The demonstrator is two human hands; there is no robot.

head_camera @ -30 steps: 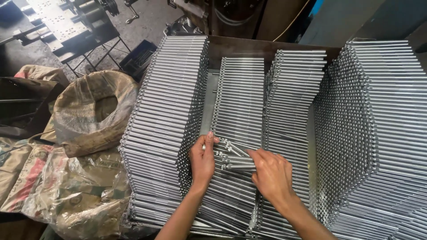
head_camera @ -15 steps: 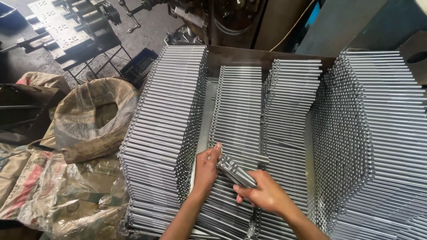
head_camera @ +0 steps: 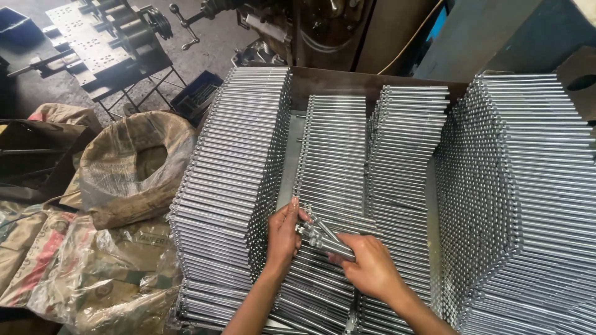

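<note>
Both my hands hold one small bundle of shiny steel rods [head_camera: 324,236], tilted slantwise above the second stack of rods [head_camera: 335,142]. My left hand [head_camera: 284,234] grips the bundle's left ends, fingers curled around them. My right hand [head_camera: 370,265] is closed over the bundle's right end from above. Below them lie neat rows of identical silver rods. A taller stack [head_camera: 231,167] rises just left of my left hand, and a third stack [head_camera: 406,149] lies to the right of my right hand.
A big stack of rods [head_camera: 528,205] fills the right side. Open plastic-lined sacks [head_camera: 133,167] and crumpled bags [head_camera: 93,273] sit on the floor at left. Dark machine parts and a perforated metal plate [head_camera: 93,31] stand at the back left.
My right hand went from resting flat beside the loose rods to closing over them. The bundle has turned from level to slanted, and both hands shifted slightly toward me.
</note>
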